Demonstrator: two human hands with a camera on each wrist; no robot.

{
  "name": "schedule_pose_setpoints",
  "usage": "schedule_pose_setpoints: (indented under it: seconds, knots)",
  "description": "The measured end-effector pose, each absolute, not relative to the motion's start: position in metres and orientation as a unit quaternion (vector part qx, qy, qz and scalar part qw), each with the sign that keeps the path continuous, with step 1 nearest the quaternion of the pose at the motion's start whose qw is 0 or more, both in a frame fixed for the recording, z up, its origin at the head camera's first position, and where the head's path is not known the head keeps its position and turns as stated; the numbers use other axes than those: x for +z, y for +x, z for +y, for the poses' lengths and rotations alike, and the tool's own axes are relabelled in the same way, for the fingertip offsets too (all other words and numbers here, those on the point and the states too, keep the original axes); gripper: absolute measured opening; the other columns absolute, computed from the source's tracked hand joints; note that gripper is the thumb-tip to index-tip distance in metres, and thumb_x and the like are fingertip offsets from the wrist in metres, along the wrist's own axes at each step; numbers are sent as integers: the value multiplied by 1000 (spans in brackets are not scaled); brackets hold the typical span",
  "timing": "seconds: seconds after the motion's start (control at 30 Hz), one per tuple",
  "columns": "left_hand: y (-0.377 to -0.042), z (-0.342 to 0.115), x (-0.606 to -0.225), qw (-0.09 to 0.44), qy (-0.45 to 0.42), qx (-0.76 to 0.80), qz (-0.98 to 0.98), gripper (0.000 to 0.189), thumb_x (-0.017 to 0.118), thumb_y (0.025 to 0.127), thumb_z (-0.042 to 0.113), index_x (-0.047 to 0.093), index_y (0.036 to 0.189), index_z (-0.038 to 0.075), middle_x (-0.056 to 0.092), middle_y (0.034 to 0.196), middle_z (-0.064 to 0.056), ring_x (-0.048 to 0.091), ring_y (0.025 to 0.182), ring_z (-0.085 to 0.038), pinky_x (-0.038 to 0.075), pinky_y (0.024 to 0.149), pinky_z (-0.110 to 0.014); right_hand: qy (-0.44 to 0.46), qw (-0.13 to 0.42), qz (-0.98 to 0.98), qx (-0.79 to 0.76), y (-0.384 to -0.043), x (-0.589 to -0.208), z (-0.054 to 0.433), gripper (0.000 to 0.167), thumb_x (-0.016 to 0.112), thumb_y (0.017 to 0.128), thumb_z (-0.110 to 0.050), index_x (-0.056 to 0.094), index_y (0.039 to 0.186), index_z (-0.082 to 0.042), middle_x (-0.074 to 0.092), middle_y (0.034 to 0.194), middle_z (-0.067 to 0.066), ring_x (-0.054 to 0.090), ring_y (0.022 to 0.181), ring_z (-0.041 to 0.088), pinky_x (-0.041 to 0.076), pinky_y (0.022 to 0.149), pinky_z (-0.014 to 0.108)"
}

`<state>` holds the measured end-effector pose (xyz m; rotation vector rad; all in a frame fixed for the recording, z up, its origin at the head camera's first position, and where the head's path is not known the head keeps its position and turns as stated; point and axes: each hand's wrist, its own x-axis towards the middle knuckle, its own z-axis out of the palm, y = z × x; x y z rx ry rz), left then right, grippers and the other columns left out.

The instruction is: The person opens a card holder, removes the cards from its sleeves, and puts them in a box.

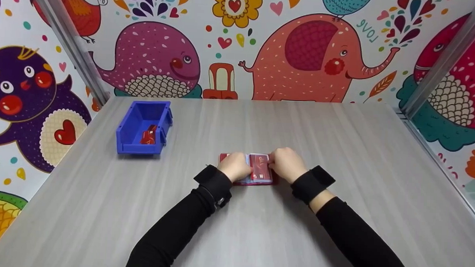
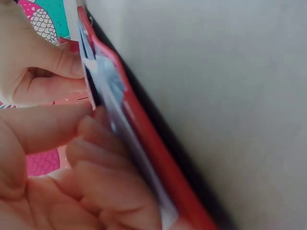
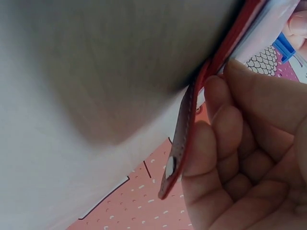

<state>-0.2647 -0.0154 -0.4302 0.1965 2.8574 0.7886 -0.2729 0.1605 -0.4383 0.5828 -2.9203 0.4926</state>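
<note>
A red card holder [image 1: 223, 157] lies spread out on the table, with clear plastic sleeves [image 1: 245, 180] inside. A red card [image 1: 261, 168] shows in its right half. My left hand [image 1: 235, 166] lies over the left half, its thumb and fingers curled at the card's left edge. In the left wrist view, the curled fingers press against the sleeves and hide part of them. My right hand [image 1: 287, 163] pinches the holder's right side between thumb and forefinger. Beside those fingers, the right wrist view shows a strap [image 3: 183, 129] with a metal snap [image 3: 170, 166] sticking out.
A blue bin [image 1: 136, 149] stands at the back left of the grey table [image 1: 329, 133], with red, card-like pieces [image 1: 149, 135] inside. Printed panels with cartoon animals wall the back and both sides, and metal posts [image 1: 71, 46] rise at the back corners.
</note>
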Motion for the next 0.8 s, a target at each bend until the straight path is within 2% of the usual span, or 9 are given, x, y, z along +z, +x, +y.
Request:
schedule_pose_setpoints:
  seconds: [0.17, 0.33, 0.57, 0.8]
  knots:
    - [-264, -15, -431, 82, 69, 253, 961, 28, 71, 87, 27, 69, 94, 0, 68, 99, -13, 61, 84, -26, 51, 82, -42, 194, 61, -965, 164, -273, -439, 160, 6, 76, 81, -1, 75, 75, -4, 70, 74, 7, 64, 72, 27, 52, 70, 43]
    - [-264, -14, -432, 81, 75, 247, 963, 32, 71, 88, 29, 70, 100, -1, 69, 106, -15, 64, 90, -29, 51, 84, -42, 195, 64, -964, 167, -274, -439, 161, 6, 77, 81, -2, 75, 75, -4, 70, 74, 7, 64, 71, 27, 53, 69, 42]
    - [-264, -15, -432, 79, 78, 248, 962, 33, 71, 87, 28, 70, 100, -2, 69, 107, -16, 64, 90, -29, 51, 85, -42, 193, 63, -965, 169, -274, -439, 161, 7, 77, 80, -2, 76, 74, -5, 71, 75, 7, 65, 73, 27, 53, 70, 42]
    - [-265, -18, -433, 80, 78, 265, 958, 29, 73, 86, 27, 71, 93, -1, 69, 101, -15, 60, 83, -25, 50, 82, -40, 187, 58, -966, 170, -274, -438, 161, 10, 78, 79, -3, 74, 71, -5, 70, 73, 6, 63, 70, 25, 52, 68, 42]
